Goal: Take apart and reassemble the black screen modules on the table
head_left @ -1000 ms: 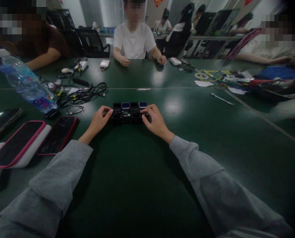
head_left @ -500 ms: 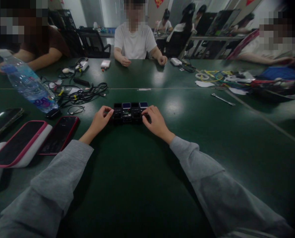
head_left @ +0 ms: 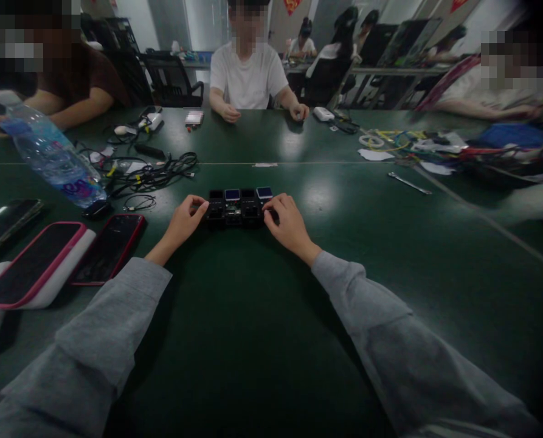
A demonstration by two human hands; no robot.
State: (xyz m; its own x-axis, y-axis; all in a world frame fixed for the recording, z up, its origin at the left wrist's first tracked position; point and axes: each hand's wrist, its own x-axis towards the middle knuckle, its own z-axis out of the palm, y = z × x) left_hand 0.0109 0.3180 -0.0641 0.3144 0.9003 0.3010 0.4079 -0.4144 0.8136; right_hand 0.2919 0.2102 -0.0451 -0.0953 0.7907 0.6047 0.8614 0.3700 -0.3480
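Several small black electronic modules (head_left: 252,210) stand side by side in a row on the green table. Small screens (head_left: 232,194) top some of them, and one shows a bare circuit board (head_left: 233,210). My left hand (head_left: 186,218) pinches the row's left end with thumb and fingertips. At the opposite end my right hand (head_left: 289,222) curls its thumb and fingers against the last module, partly covering it. The row rests level on the tabletop between both hands.
To the left are a water bottle (head_left: 55,152), a red-edged phone (head_left: 109,249), a pink-rimmed device (head_left: 36,264) and black cables (head_left: 162,173). A wrench (head_left: 408,183) and tangled wires (head_left: 417,143) lie to the right. A person in a white shirt (head_left: 248,76) sits opposite.
My hands and the row of modules stay almost still; my right fingers shift very slightly to the right. Across the table, the co-worker's hand moves a little.
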